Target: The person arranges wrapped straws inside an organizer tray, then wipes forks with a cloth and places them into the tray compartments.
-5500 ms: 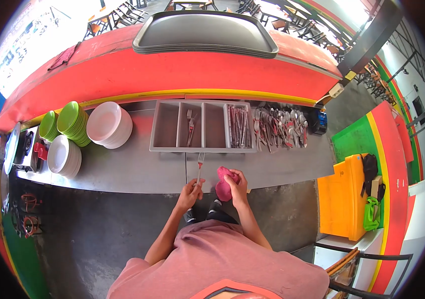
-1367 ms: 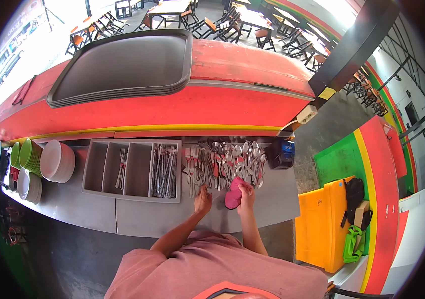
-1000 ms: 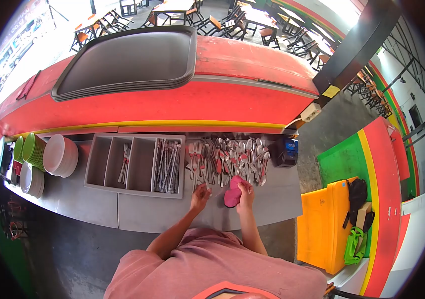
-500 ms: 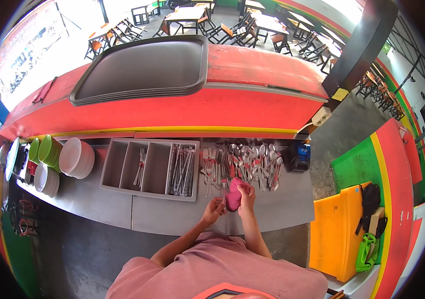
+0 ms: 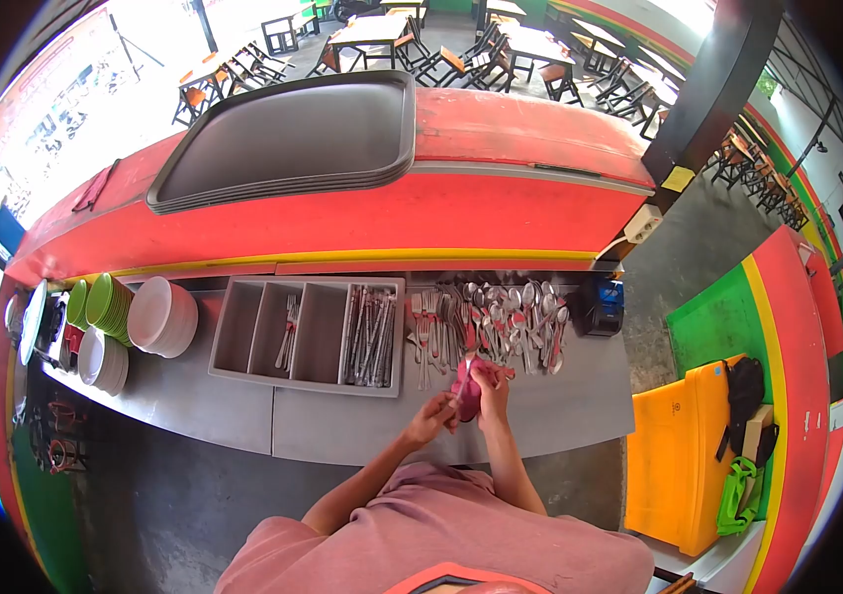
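My left hand is closed on the handle of a metal utensil, whose upper end lies against the pink cloth. My right hand is wrapped round the pink cloth, beside the utensil. Whether the utensil is a fork or a spoon is hard to tell. Just beyond my hands, loose forks and spoons lie in a heap on the metal counter. Left of the heap stands a grey divided tray, with wrapped-looking cutlery in its right compartment and several forks in its second compartment from the left.
White plates and green plates are stacked at the left of the counter. A black and blue box stands right of the heap. Dark serving trays lie on the red ledge. An orange container is at the right.
My left hand has come from the near edge of the cutlery heap to the pink cloth, bringing a utensil against it. Earlier, it held a fork upright near the divided tray.
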Demonstrator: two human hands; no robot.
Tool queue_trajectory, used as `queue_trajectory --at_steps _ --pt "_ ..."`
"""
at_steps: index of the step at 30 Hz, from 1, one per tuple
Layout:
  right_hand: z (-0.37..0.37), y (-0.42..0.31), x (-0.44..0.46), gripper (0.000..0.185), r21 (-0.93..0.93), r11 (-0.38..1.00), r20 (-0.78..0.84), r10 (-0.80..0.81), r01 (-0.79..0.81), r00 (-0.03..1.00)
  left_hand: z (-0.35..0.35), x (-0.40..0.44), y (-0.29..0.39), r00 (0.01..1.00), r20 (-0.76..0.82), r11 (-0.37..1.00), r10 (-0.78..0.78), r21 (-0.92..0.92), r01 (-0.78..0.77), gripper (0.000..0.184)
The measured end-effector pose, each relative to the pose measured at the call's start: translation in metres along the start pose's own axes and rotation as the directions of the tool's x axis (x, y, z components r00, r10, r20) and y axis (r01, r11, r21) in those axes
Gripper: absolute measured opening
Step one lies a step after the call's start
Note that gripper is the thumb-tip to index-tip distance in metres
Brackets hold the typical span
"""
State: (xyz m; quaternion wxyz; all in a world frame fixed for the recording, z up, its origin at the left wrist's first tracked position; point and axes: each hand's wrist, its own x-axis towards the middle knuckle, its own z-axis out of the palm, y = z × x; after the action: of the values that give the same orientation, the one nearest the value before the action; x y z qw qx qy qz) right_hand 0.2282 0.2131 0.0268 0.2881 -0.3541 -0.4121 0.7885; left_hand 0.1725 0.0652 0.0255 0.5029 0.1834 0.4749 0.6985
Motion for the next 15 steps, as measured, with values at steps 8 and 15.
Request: queue_trajectory --at_steps 8,15 --pt "-0.009 0.014 0.004 0.025 -0.088 0.995 -0.010 -0.045 0.044 0.999 0.008 -0.016 0.010 0.983 0.137 0.974 -0.123 -0.174 0.147 0.022" --pt "-0.001 -0.002 -0.012 0.025 -0.018 1.000 -0.040 -0.013 0.012 0.999 0.002 -0.012 0.010 0.979 0.086 0.981 -0.187 -0.028 0.190 0.030"
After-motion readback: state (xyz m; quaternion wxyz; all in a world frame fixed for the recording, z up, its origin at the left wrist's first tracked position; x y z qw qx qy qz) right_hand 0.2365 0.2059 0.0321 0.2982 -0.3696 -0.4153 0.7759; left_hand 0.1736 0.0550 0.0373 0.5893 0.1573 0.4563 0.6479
